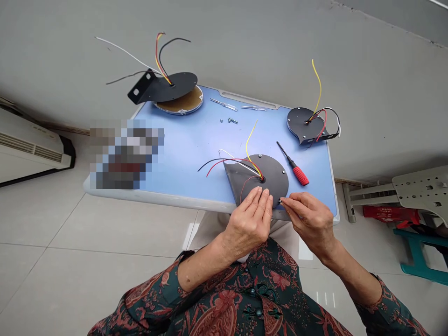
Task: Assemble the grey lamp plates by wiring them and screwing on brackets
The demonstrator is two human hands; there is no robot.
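Observation:
A round black metal plate (275, 179) with a bent flange lies at the table's near edge. Yellow, red, black and white wires (252, 163) rise from its centre hole. My left hand (248, 221) rests on the near part of the plate with fingers stretched out flat. At the plate's right rim, the thumb and fingers of my right hand (311, 219) pinch a small screw (280, 201). Two screws (283, 172) sit along the far and right rim. A screwdriver (297, 171) with a red handle lies right of the plate.
On the blue table (182, 158) stand another wired black plate (304, 122) at right and a tilted one (180, 86) over a round base at back left. Several loose screws (231, 120) and small clear packets (224, 104) lie at the back. A pixelated patch covers the left.

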